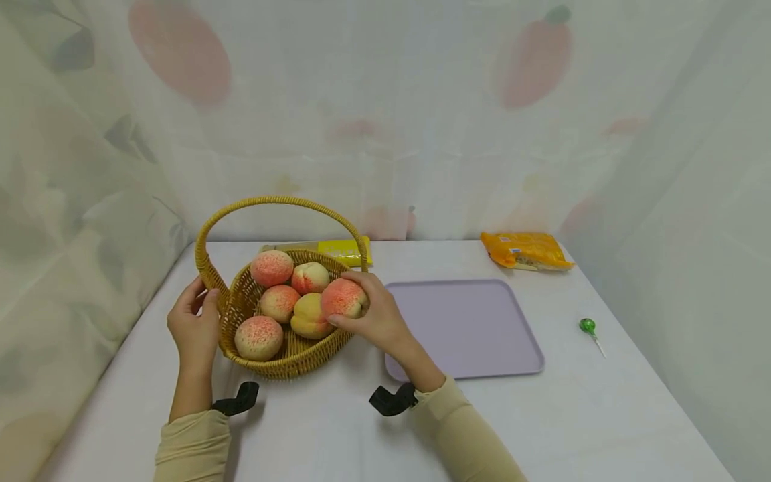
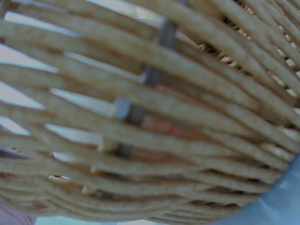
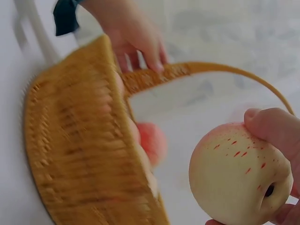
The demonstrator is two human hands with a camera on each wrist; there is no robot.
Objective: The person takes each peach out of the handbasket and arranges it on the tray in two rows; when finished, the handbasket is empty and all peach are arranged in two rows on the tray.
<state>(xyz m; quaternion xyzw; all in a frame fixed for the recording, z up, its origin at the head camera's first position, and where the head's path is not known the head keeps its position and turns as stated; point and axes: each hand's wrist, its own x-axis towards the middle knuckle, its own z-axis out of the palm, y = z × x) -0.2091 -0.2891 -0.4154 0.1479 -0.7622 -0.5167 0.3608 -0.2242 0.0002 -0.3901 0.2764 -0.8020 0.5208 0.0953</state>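
A wicker basket [image 1: 288, 368] with a tall arched handle holds several pink and yellow peaches [image 1: 259, 338]. My left hand [image 1: 195, 325] grips the base of the handle on the basket's left side, thumb toward me. In the right wrist view, the left fingers [image 3: 152, 54] curl over that handle. With my right hand [image 1: 381, 314] I hold a pink-blushed peach [image 1: 342, 298] over the basket's right rim. The right wrist view shows this peach's pale side and dark stem hole, pinched between thumb and fingers. Woven basket side [image 2: 140, 103] fills the left wrist view.
A lilac tray [image 1: 464, 328] lies right of the basket. Behind the basket is a yellow packet [image 1: 346, 251]. An orange bag [image 1: 524, 251] rests at the back right, and a green lollipop [image 1: 587, 327] lies near the right edge. Fabric curtains surround the white table.
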